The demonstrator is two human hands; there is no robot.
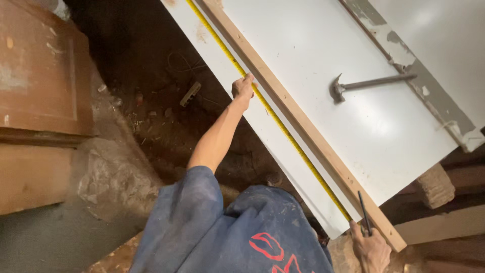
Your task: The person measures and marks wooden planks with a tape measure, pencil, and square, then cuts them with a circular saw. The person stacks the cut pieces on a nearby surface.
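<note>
A yellow measuring tape (pixel 283 132) runs diagonally along a long white board (pixel 353 116), beside a thin wooden strip (pixel 308 129) that lies on it. My left hand (pixel 243 89) reaches out at arm's length and grips the tape against the board's near edge. Down at the board's lower corner, my right hand (pixel 371 248) holds a dark pencil (pixel 364 213) upright at the tape's end, its tip on the wooden strip.
A metal claw hammer (pixel 353 85) lies on the white board, to the right of the strip. A second white panel with chipped grey paint (pixel 429 96) lies further right. Dirt floor with rubble (pixel 151 101) is below; a brown wooden piece (pixel 40 71) stands left.
</note>
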